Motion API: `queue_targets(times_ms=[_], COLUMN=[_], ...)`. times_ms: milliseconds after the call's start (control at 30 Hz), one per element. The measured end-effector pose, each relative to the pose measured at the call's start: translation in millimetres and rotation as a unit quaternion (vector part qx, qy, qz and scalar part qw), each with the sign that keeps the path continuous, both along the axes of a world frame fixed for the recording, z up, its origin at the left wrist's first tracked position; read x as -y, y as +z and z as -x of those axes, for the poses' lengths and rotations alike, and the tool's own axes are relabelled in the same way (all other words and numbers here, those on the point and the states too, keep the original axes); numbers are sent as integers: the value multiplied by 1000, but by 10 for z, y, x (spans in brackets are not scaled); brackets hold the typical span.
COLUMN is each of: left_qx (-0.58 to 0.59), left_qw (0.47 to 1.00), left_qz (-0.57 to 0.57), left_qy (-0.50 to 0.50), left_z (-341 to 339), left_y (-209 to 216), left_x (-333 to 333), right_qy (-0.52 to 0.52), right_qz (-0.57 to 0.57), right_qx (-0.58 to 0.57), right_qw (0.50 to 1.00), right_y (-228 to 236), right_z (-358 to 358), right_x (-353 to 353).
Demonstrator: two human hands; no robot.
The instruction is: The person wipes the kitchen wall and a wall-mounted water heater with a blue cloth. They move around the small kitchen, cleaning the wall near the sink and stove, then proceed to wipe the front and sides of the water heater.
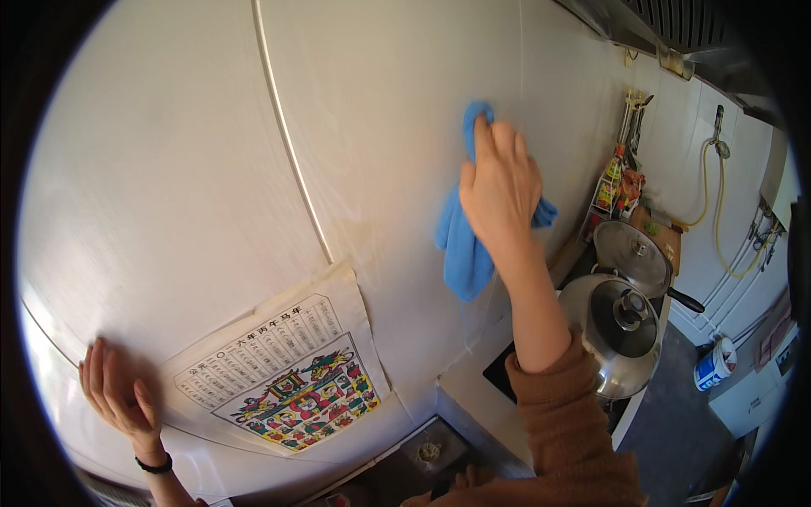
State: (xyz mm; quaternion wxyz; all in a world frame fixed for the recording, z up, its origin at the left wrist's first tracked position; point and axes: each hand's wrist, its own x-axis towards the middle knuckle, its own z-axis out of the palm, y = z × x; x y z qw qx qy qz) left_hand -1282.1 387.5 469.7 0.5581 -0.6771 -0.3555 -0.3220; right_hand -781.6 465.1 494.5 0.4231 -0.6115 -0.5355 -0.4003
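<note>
A blue cloth [467,253] is bunched under my right hand [504,182], which presses it against the white wall panel [389,101]. Its fingers are bent over the cloth, and loose folds hang below and to the right of the hand. At the lower left, my left hand [121,395] lies against the wall with its fingers stretched out and nothing in it. Beside that hand a paper calendar sheet [279,363] with a colourful printed picture hangs on the wall. A yellowish mark [346,237] shows on the panel just above the sheet.
To the right stand a lidded steel pot [583,325] and a pan with a glass lid [625,258]. Behind them are a rack of bottles and packets [615,186] and a yellow hose [705,186]. A range hood [684,29] juts out at upper right; a white bucket [715,365] stands lower down.
</note>
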Motion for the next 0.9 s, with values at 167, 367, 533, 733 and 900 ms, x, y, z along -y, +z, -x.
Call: queue_targets(times_ms=[167,367,533,733,900], left_qx=[-3,0,6,3,12], left_qw=[1000,1000,1000,1000,1000], left_qz=[3,12,10,6,10], left_qy=[6,5,9,6,14], left_z=[30,45,37,15,24], left_y=[7,-14,-19,0,-26], left_x=[50,41,39,27,62], right_qy=[34,-17,7,-19,-15], right_qz=[31,-62,-46,-71,-30], right_qx=[-6,27,38,10,50], right_qw=[999,998,998,997,998], right_y=[-170,55,-200,124,-142], right_z=[99,-92,-50,-257,-71], right_x=[76,-113,-63,-182,-94])
